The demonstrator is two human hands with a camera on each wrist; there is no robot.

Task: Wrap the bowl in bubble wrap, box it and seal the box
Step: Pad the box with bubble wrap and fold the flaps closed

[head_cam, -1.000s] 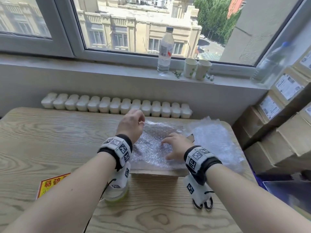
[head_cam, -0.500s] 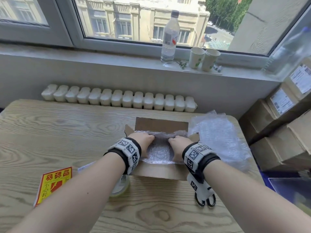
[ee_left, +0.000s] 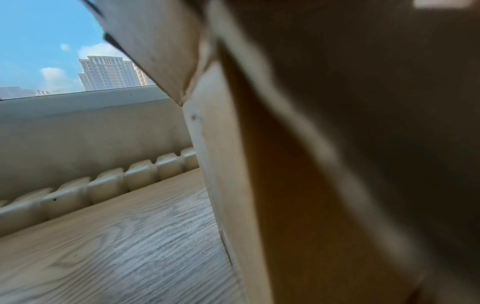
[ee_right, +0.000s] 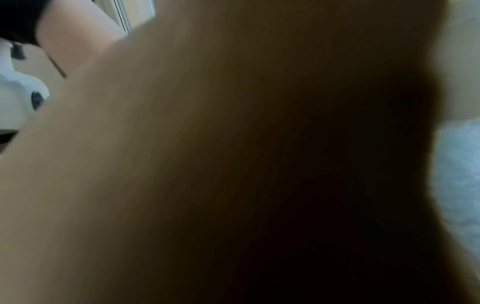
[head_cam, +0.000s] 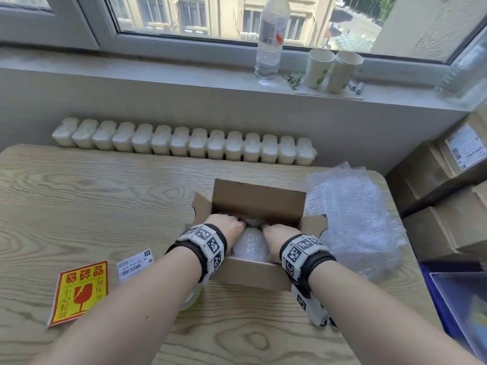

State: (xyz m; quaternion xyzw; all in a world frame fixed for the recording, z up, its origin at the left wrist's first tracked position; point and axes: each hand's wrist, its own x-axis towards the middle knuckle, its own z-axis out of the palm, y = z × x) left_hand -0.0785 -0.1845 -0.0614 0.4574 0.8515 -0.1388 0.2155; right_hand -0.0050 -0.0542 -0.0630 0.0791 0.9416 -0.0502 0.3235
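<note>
An open cardboard box (head_cam: 253, 272) sits on the wooden table (head_cam: 105, 206), its far flap upright. Inside it lies the bowl bundled in bubble wrap (head_cam: 250, 246); the bowl itself is hidden by the wrap. My left hand (head_cam: 226, 227) and right hand (head_cam: 279, 233) reach into the box side by side. Their fingers curl down over the bundle's far side, with the fingertips hidden. The left wrist view shows only the box's outer wall (ee_left: 233, 185). Blurred cardboard (ee_right: 233, 144) fills the right wrist view.
Loose bubble wrap (head_cam: 347, 219) is heaped right of the box. A tape roll (head_cam: 192, 299) lies under my left forearm, beside a red-yellow fragile sticker (head_cam: 80, 292) and a barcode label (head_cam: 134, 264). Stacked cartons (head_cam: 448, 206) and a blue bin (head_cam: 453, 299) stand at right.
Both hands went from the bubble wrap above the box down into it, taking the wrapped bundle with them. The box's far flap now stands uncovered.
</note>
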